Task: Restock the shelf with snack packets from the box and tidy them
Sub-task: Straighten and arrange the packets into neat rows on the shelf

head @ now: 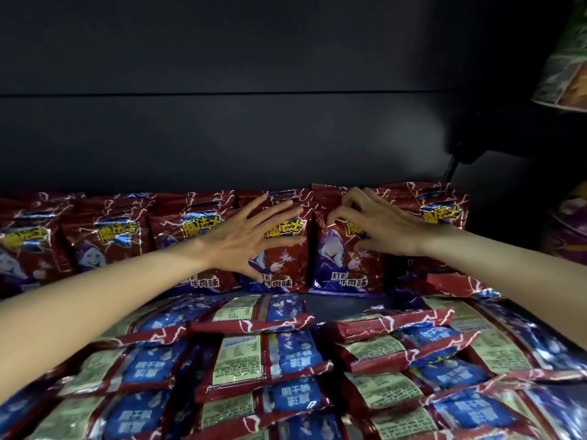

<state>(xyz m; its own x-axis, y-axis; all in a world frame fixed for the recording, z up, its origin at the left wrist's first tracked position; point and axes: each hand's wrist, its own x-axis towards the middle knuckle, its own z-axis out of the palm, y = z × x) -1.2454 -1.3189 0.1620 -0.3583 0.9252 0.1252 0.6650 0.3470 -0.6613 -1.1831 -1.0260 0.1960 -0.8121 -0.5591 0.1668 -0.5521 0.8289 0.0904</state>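
Note:
A row of upright red snack packets stands along the back of the dark shelf. My left hand lies flat with spread straight fingers against the front of one middle packet. My right hand rests on the neighbouring upright packet, its fingers bent at the packet's top edge. In front, several more packets lie flat, back side up, in overlapping rows that fill the near part of the shelf.
The dark back wall of the shelf rises behind the row. A green and orange bag hangs at the upper right. Purple packets sit at the right edge. A small gap of bare shelf shows between rows.

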